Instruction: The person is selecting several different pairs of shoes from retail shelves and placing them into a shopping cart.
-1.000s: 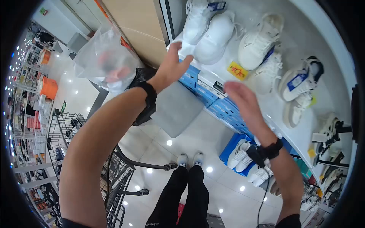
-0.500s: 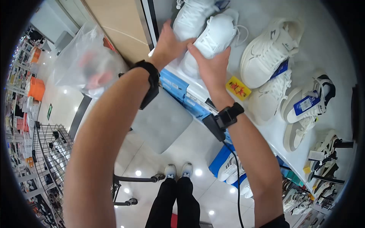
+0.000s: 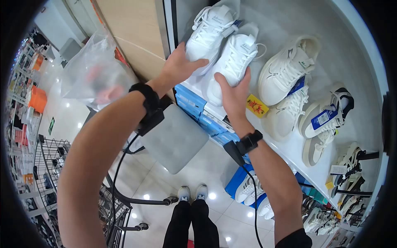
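Observation:
Two white lace-up sneakers stand side by side on a white display shelf, toes toward me. My left hand (image 3: 182, 66) grips the toe of the left white sneaker (image 3: 208, 35), with the thumb over its front and the fingers along its outer side. Around the toe of the right white sneaker (image 3: 235, 58) my right hand (image 3: 235, 89) is closed, thumb on one side and fingers on the other. A yellow card (image 3: 257, 106) with red print lies just right of my right hand. Both wrists wear black straps with devices and cables.
Off-white sneakers (image 3: 281, 76) and tagged sneakers (image 3: 326, 115) stand further right on the shelf (image 3: 302, 153). Blue shoe boxes (image 3: 190, 101) sit below its edge, beside a grey padded stool (image 3: 173, 138). A clear plastic bag (image 3: 89, 74) and a wire cart (image 3: 47, 165) are at left.
My hands have moved slightly apart, each staying on its sneaker. The view has shifted, so more of the two white sneakers shows.

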Motion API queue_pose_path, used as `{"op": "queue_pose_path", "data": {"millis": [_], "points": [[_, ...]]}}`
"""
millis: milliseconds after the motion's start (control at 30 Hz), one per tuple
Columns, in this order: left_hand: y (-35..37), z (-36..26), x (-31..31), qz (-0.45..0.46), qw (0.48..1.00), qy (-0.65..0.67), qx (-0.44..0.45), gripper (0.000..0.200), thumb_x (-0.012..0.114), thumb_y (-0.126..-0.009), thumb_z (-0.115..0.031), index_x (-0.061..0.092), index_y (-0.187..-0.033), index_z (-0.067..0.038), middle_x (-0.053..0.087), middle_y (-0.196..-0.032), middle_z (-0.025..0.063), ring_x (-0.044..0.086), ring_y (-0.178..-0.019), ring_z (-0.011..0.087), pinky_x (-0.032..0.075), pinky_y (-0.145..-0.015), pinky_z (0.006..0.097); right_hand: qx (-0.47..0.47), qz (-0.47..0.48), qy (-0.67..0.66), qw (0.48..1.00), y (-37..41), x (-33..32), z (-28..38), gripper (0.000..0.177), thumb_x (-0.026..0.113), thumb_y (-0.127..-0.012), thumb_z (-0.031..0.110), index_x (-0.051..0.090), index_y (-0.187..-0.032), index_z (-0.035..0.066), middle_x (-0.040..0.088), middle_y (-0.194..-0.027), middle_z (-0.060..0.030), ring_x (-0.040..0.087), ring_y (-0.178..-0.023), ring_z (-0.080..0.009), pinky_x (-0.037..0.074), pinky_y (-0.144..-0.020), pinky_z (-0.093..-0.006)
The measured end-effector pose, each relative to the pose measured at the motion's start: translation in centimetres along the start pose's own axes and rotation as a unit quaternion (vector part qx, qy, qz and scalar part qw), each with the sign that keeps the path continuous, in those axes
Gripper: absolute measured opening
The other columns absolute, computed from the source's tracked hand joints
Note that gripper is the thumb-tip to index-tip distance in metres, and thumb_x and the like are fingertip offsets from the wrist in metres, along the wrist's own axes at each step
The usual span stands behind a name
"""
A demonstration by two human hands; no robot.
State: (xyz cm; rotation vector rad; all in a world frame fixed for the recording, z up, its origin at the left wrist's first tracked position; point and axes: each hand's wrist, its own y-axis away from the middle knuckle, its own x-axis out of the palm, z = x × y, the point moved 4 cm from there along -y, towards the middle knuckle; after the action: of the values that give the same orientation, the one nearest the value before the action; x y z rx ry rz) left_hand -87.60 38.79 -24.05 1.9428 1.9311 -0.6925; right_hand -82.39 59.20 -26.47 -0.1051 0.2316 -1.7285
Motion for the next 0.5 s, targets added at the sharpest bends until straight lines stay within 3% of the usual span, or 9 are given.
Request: {"op": "queue_pose_path", "data": {"millis": [133,200,233,333,467,500], "points": [[4.1,-2.2,-1.9,0.035,0.996,0.059,-0.051,0.097,0.084,-0.076,-0.042,0.035,-0.145,0.005,0.05,-0.14,0.0236,0.055,-0.126,0.031,0.046,-0.103,0.0393,0.007,0.04,-0.058,0.998,3.7,-2.5,1.5,0.098,0.078,-0.079,0.016,0.017,-0.152,-0.004,0.041,-0.143,-0.0192,0.045,-0.13,-0.0259,0.038,-0.109,-0.0365],[7.7,-4.0,-1.6,0.224,0.939,0.237,-0.108,0.085,0.082,-0.082,-0.027,0.036,-0.147,-0.001,0.05,-0.142,0.0173,0.053,-0.127,0.0236,0.043,-0.107,0.037,0.033,0.052,-0.079,0.995,6.6,-4.2,2.6,0.097,0.079,-0.079,0.015,0.017,-0.152,-0.002,0.042,-0.143,-0.0181,0.046,-0.13,-0.0254,0.038,-0.108,-0.0368],[9.3,-4.3,-1.8,0.223,0.938,0.238,-0.115,0.085,0.082,-0.082,-0.027,0.036,-0.147,-0.001,0.05,-0.142,0.0173,0.053,-0.127,0.0236,0.043,-0.107,0.037,0.059,0.069,-0.098,0.991,8.4,-4.9,3.0,0.097,0.079,-0.079,0.013,0.017,-0.152,-0.001,0.043,-0.143,-0.017,0.046,-0.129,-0.0248,0.039,-0.108,-0.0371],[13.7,-5.2,-0.8,0.392,0.868,0.271,-0.139,0.077,0.079,-0.085,-0.018,0.036,-0.148,-0.005,0.051,-0.142,0.0111,0.051,-0.129,0.0204,0.04,-0.111,0.0386,0.112,0.099,-0.151,0.977,13.6,-7.4,3.5,0.097,0.078,-0.078,0.012,0.018,-0.152,0.002,0.044,-0.142,-0.0144,0.048,-0.128,-0.0231,0.04,-0.108,-0.0373],[19.3,-7.6,0.6,0.47,0.832,0.272,-0.114,0.076,0.077,-0.088,-0.02,0.035,-0.15,-0.005,0.049,-0.144,0.0092,0.046,-0.134,0.0186,0.036,-0.114,0.0374,0.105,0.133,-0.132,0.977,18.4,-10.7,2.1,0.1,0.08,-0.075,0.015,0.018,-0.153,0.004,0.045,-0.14,-0.0115,0.049,-0.127,-0.0222,0.04,-0.108,-0.037],[20.4,-7.5,1.0,0.44,0.811,0.33,-0.198,0.074,0.076,-0.088,-0.02,0.036,-0.149,-0.005,0.049,-0.144,0.0098,0.046,-0.134,0.0186,0.037,-0.113,0.0371,0.106,0.131,-0.132,0.977,19.4,-11.2,2.3,0.1,0.08,-0.075,0.015,0.018,-0.153,0.004,0.045,-0.14,-0.0115,0.049,-0.127,-0.0222,0.04,-0.108,-0.037]]}}
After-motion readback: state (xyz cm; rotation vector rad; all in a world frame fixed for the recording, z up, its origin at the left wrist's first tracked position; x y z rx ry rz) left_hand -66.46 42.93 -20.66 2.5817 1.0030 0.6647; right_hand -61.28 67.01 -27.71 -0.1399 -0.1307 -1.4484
